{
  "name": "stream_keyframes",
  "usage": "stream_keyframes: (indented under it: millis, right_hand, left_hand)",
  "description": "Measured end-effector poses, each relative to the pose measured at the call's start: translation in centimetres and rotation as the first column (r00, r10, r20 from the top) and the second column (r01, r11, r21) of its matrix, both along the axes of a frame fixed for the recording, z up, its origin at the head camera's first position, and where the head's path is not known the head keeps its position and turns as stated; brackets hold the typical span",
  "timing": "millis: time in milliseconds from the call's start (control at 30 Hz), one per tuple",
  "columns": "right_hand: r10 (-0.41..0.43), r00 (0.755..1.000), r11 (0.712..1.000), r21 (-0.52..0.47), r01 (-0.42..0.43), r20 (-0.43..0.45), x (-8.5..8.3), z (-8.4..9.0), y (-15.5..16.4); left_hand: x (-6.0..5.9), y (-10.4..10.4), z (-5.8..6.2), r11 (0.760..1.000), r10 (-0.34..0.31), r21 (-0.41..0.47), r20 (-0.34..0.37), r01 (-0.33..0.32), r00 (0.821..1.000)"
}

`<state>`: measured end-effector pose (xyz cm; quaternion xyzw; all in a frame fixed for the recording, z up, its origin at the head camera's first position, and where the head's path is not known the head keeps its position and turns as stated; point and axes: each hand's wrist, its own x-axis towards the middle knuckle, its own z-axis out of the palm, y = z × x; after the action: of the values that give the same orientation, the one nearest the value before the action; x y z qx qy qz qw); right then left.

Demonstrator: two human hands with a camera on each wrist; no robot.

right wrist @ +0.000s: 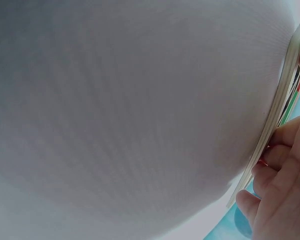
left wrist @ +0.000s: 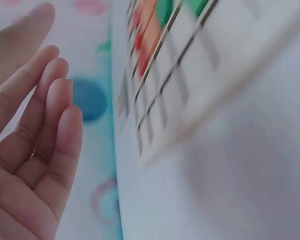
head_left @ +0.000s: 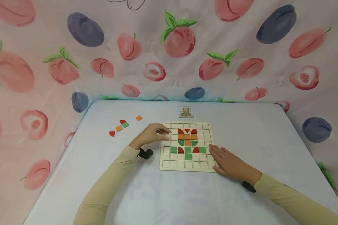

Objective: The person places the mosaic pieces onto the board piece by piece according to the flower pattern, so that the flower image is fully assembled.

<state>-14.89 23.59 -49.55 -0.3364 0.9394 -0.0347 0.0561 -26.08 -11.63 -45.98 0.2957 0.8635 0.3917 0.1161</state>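
A pale wooden grid board (head_left: pixel 169 164) lies on the table, with red, orange and green tiles set in its squares as a flower-like figure. Over the board's upper left edge hovers my left hand (head_left: pixel 152 133), its fingers loosely bent and the thumb apart. Nothing shows between that thumb and the fingers (left wrist: pixel 65 125) in the left wrist view. My right hand (head_left: pixel 232 164) rests flat along the board's right edge, fingers extended. In the right wrist view those fingers (right wrist: pixel 277 172) touch the rim of the board (right wrist: pixel 270 125).
Left of the board lie loose tiles: an orange square (head_left: pixel 139 117), another orange square (head_left: pixel 119 128), a green square (head_left: pixel 125 125), a red quarter-round (head_left: pixel 123 121) and a second red quarter-round (head_left: pixel 112 133). Behind the board is a small pattern card (head_left: pixel 185 112). A fruit-printed cloth (head_left: pixel 157 56) hangs behind.
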Motion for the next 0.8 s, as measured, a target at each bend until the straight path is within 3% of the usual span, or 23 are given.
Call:
stream_keyframes:
  millis: [133,300,567,800]
  right_hand:
    - [0.001,1.000,1.000,0.003,-0.001,0.004,0.0,0.0,0.0]
    - [0.010,1.000,1.000,0.006,-0.010,-0.008,0.0,0.1,0.0]
    - [0.016,1.000,1.000,0.007,-0.016,-0.021,0.1,0.2,0.0]
    - [0.014,1.000,1.000,0.000,-0.014,-0.017,0.1,0.1,0.1]
  left_hand:
    - [-1.2,-2.8,0.5,0.990,0.135,0.034,0.002,-0.135,0.991]
    - [-2.6,-6.1,0.7,0.961,0.259,0.089,0.041,-0.262,0.965]
    - [-4.3,-9.8,0.1,0.921,0.373,0.096,0.051,-0.377,0.926]
    - [-5.4,-11.4,-0.6,0.898,0.436,0.010,0.100,-0.439,0.894]
